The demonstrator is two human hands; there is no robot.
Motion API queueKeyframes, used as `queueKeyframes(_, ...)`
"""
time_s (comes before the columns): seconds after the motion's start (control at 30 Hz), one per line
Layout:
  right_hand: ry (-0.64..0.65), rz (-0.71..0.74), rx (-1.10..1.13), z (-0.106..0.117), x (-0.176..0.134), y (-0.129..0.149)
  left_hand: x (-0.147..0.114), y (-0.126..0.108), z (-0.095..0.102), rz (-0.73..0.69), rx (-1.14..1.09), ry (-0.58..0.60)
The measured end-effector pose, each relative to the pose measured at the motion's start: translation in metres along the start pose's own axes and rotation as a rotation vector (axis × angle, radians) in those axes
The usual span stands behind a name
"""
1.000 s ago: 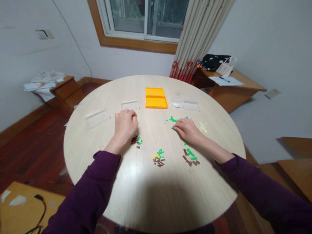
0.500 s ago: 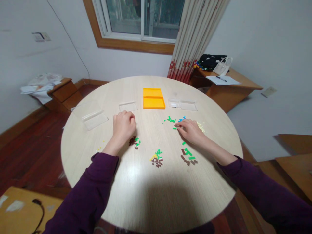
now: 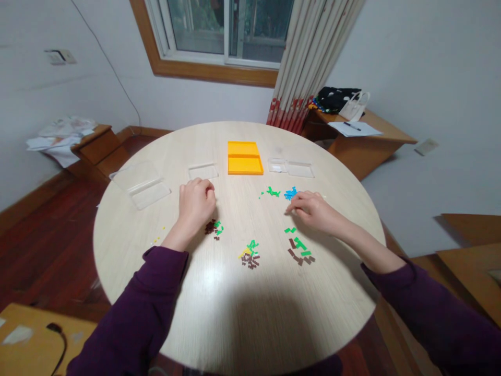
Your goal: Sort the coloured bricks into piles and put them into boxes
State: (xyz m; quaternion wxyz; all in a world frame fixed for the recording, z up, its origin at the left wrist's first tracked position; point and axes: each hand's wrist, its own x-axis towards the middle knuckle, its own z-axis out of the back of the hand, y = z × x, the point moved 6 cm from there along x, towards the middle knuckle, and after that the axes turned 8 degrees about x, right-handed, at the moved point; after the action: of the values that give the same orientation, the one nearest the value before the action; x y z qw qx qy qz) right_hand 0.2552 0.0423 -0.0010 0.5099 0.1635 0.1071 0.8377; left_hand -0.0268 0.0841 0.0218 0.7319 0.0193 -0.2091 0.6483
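My left hand (image 3: 197,204) is curled above the table, behind a small pile of dark brown pieces (image 3: 210,226) with green ones beside it. Whatever its fingers may hold is hidden. My right hand (image 3: 312,210) hovers with loosely bent fingers apart, nothing visible between them. Just behind it lie small blue bricks (image 3: 290,193), and green bricks (image 3: 273,192) are to their left. Nearer me is a loose group of larger green pieces (image 3: 299,244) and brown pieces (image 3: 296,256). A mixed pile of brown bits (image 3: 250,260), green and yellow lies at the front middle.
On the round table (image 3: 219,313) stand an open yellow case (image 3: 245,165), a clear tray (image 3: 203,171), a larger clear open box (image 3: 148,193) and a small clear open case (image 3: 300,168). Tiny yellow bits (image 3: 158,239) lie left. A side desk (image 3: 371,149) holds bags and paper.
My right hand has come slightly nearer me and right. A green piece that lay by its fingertips is now beside another at the larger green group. My left hand keeps its pose.
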Motion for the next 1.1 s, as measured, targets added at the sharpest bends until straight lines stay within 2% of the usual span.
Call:
queueKeyframes(0.1,-0.058,-0.078,-0.062,-0.002,0.019,-0.014,0.000,-0.001,0.001,-0.001,-0.001,0.004)
queueKeyframes(0.23,-0.084,-0.061,-0.118,-0.015,0.032,-0.020,0.000,-0.001,0.001,0.005,0.010,0.022)
queueKeyframes(0.4,-0.116,0.001,-0.144,-0.023,0.026,-0.018,0.000,-0.002,0.002,0.005,0.007,0.029)
queueKeyframes(0.6,-0.193,0.015,-0.092,-0.019,0.022,-0.014,0.000,0.000,0.002,0.008,-0.008,0.020)
queueKeyframes(0.83,-0.155,-0.028,-0.041,-0.023,0.031,-0.008,0.000,-0.001,0.002,0.014,0.001,0.017)
queueKeyframes(0.97,-0.104,-0.011,0.018,-0.032,0.038,0.013,0.000,0.000,0.002,0.013,-0.008,0.010)
queueKeyframes(1.1,0.031,-0.034,0.181,-0.045,0.052,0.039,0.000,-0.001,0.003,0.016,-0.015,0.024)
